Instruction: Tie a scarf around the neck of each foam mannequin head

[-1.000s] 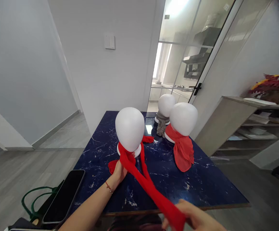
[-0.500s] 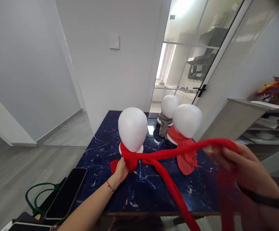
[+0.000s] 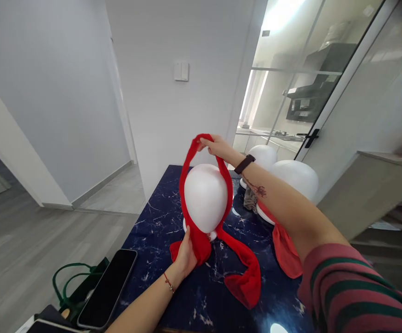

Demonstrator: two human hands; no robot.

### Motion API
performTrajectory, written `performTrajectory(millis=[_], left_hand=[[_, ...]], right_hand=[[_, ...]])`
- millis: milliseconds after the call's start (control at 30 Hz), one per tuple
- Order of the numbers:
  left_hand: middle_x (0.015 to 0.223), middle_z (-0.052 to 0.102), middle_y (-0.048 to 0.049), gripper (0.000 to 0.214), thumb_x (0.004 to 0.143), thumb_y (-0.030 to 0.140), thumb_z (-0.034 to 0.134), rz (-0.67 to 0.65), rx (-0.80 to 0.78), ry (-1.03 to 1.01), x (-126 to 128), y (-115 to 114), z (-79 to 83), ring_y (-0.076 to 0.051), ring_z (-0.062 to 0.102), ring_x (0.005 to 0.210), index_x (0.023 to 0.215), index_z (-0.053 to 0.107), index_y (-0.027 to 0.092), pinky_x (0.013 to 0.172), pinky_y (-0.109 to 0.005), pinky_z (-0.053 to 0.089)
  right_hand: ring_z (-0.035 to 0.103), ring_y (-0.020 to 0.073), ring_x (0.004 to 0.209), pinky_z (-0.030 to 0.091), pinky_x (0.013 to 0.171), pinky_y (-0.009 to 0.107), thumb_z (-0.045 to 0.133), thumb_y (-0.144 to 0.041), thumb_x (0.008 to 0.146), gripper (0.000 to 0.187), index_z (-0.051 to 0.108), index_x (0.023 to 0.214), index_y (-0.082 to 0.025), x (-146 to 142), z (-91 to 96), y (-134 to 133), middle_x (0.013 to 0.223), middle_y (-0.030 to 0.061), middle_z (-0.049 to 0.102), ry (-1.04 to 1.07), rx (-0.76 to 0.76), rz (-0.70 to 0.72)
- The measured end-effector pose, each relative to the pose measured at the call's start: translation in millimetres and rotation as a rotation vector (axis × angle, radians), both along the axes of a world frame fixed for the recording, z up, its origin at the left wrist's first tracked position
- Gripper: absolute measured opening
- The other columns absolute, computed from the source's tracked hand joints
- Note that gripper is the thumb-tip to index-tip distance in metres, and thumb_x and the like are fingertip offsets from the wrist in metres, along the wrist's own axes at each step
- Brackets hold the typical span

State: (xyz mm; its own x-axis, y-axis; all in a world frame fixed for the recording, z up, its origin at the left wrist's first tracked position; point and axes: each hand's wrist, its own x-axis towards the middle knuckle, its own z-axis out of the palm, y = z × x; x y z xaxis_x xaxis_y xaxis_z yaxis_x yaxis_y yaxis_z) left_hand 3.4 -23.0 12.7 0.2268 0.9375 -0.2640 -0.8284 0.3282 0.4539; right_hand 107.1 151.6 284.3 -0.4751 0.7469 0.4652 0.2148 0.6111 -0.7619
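Note:
A white foam mannequin head (image 3: 205,198) stands on a dark blue marble table (image 3: 159,222). A long red scarf (image 3: 201,240) is looped around it, up over its crown. My left hand (image 3: 187,254) is closed on the scarf at the base of the head. My right hand (image 3: 217,146) reaches over the top of the head and pinches the scarf's upper loop. The scarf's loose end (image 3: 244,284) lies on the table to the right.
Two more white heads stand behind: one (image 3: 296,178) wearing a red scarf (image 3: 286,252), one (image 3: 263,155) with a grey-brown scarf (image 3: 249,201). A black phone (image 3: 108,286) and a green-handled bag (image 3: 67,291) sit at the lower left. A shelf unit (image 3: 374,185) is at the right.
My right hand has lifted the scarf from low at the right up over the top of the head. My left hand has stayed clamped at the base.

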Motion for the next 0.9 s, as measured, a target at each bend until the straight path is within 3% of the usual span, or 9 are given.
performTrajectory(millis=[67,167,233,333,500,633,767,900], left_hand=[[0.119,0.063,-0.0129,0.058,0.084,0.052,0.050,0.012,0.022,-0.041,0,0,-2.0,-0.025,0.059,0.110,0.128,0.049,0.016,0.102,-0.039,0.042],[0.128,0.058,-0.0120,0.054,0.084,0.046,0.053,0.033,0.016,-0.062,1,0,-4.1,-0.025,0.055,0.117,0.130,0.048,0.017,0.103,-0.041,0.040],[0.130,0.056,-0.0116,0.050,0.086,0.042,0.053,0.032,-0.015,-0.055,1,-1,-3.5,-0.024,0.054,0.118,0.129,0.049,0.017,0.103,-0.039,0.041],[0.128,0.058,-0.0117,0.046,0.087,0.038,0.051,0.023,-0.064,-0.035,1,-1,-1.0,-0.024,0.055,0.117,0.127,0.050,0.016,0.102,-0.038,0.042],[0.122,0.062,-0.0142,0.042,0.087,0.030,0.051,0.054,-0.119,0.000,3,0,-2.5,-0.022,0.059,0.112,0.125,0.051,0.011,0.101,-0.035,0.044],[0.116,0.065,-0.0140,0.038,0.086,0.029,0.052,0.046,-0.113,0.049,3,2,-6.2,-0.023,0.064,0.103,0.118,0.057,0.009,0.099,-0.037,0.045],[0.103,0.070,-0.0138,0.031,0.077,0.014,0.060,0.042,-0.080,0.169,3,-2,-5.0,-0.023,0.065,0.099,0.107,0.063,0.008,0.099,-0.035,0.044],[0.101,0.072,-0.0092,0.041,0.062,0.000,0.068,0.062,0.064,0.325,4,-7,-3.5,-0.021,0.065,0.097,0.100,0.066,0.013,0.098,-0.033,0.043]], right_hand=[[0.030,0.0009,0.043,0.023,0.040,0.015,0.047,-0.026,0.089,0.025,0.061,0.089,-0.006,5,-21.0,20,0.067,0.0021,0.063,0.052,-0.139,-0.084],[0.036,0.0017,0.044,0.023,0.039,0.015,0.051,-0.019,0.086,0.016,0.060,0.078,-0.009,33,-51.6,31,0.062,0.0007,0.060,0.238,-0.353,-0.269],[0.039,0.0025,0.045,0.025,0.040,0.014,0.051,-0.015,0.085,0.015,0.057,0.072,-0.011,59,-69.0,26,0.058,-0.0006,0.056,0.335,-0.472,-0.367],[0.034,0.0032,0.040,0.026,0.037,0.016,0.051,-0.014,0.084,0.016,0.052,0.068,-0.013,100,-93.2,5,0.053,-0.0034,0.050,0.351,-0.587,-0.412],[0.030,0.0031,0.038,0.030,0.038,0.016,0.056,-0.031,0.083,0.018,0.054,0.076,-0.015,162,-137.8,-64,0.053,-0.0060,0.043,0.304,-0.857,-0.250],[0.035,0.0054,0.039,0.032,0.040,0.018,0.052,-0.046,0.085,0.035,0.060,0.091,-0.013,190,-163.5,-144,0.050,-0.0045,0.046,0.101,-0.918,-0.090],[0.059,0.0125,0.058,0.046,0.057,0.025,0.055,-0.044,0.085,0.037,0.058,0.104,-0.013,186,-175.7,-223,0.074,0.0076,0.066,-0.054,-1.000,0.140],[0.065,0.0172,0.078,0.048,0.076,0.031,0.058,-0.045,0.083,0.037,0.059,0.105,-0.015,146,-197.0,-276,0.097,0.0107,0.067,-0.021,-0.952,0.246]])
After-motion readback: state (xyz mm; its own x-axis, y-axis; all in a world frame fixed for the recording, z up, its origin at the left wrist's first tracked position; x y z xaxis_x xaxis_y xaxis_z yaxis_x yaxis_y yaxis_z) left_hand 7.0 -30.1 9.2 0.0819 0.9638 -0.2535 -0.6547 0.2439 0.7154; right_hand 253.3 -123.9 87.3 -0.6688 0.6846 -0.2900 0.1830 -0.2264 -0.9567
